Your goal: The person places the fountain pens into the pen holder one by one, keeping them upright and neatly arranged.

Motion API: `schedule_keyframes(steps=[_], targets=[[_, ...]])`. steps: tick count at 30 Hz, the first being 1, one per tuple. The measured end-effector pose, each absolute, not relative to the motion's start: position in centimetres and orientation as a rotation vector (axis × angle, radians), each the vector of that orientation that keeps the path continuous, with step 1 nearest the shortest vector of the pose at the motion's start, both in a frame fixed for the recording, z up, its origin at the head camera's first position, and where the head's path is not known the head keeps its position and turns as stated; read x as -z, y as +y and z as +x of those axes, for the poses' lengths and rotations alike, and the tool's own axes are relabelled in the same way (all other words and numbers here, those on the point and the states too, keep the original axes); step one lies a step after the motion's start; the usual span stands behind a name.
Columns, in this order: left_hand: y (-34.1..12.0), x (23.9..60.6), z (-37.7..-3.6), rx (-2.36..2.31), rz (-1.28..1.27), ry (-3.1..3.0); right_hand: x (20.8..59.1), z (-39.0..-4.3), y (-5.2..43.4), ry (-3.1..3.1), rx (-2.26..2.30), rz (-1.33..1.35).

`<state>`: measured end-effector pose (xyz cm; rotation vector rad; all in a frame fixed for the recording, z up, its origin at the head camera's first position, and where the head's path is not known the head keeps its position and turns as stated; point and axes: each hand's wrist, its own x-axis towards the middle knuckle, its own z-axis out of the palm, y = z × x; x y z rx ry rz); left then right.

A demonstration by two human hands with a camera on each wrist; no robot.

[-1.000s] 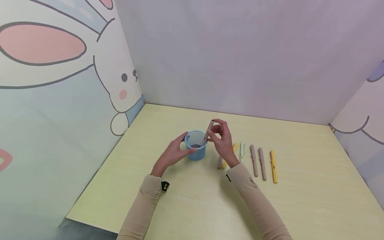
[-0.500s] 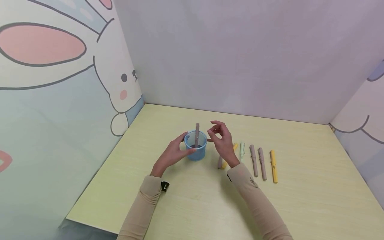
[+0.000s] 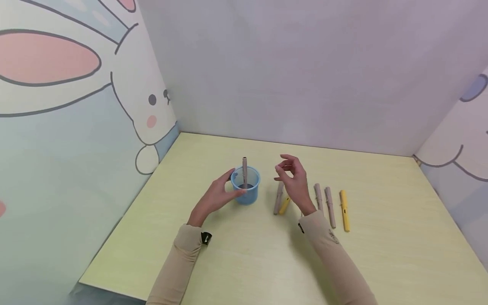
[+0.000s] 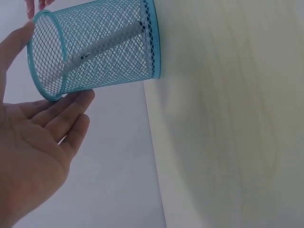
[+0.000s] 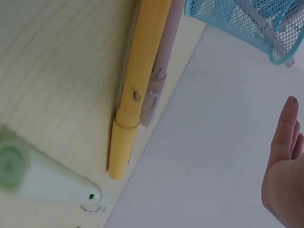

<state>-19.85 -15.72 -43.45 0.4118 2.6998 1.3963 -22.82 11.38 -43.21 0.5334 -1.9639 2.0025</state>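
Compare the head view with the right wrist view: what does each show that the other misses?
Only the head view shows the left hand touching the blue mesh cup and three more pens to the right. Only the right wrist view shows a pale green pen, hidden behind the right hand from above. Both show the cup holding a pen, the right hand holding nothing, and the yellow pen beside a mauve pen.

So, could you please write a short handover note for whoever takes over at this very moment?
Left hand: steadies the blue mesh cup, fingers against its side.
Right hand: empty, fingers relaxed, above the pens on the table.
Done: one grey pen stands in the cup.
Left: a grey pen and a yellow pen nearest the cup, a green pen under the hand, then two grey pens and a yellow one.
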Motion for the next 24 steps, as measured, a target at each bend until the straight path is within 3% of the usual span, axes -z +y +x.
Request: schedule_keyframes(steps=[24], targets=[[-15.4,43.5,-19.7,-1.377,0.419,2.69,43.9,-20.5,20.6,-2.04,-1.873,0.222]])
